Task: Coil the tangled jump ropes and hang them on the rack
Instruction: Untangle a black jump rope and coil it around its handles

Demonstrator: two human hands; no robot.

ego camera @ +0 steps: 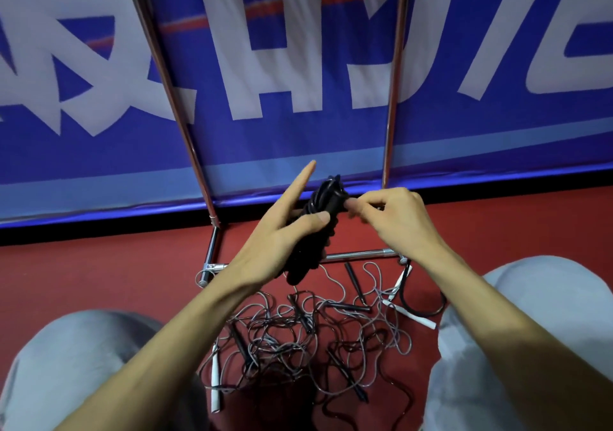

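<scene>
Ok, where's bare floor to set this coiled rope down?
Bare floor lies left of the rack, between banner and left knee, and right of the rack, between banner and right knee. Between the knees the tangle crowds it.

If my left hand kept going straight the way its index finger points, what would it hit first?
Probably the blue banner: the left hand, gripping the coiled rope, points its finger up between the uprights of the rack, touching neither. Depth is hard to judge.
</scene>
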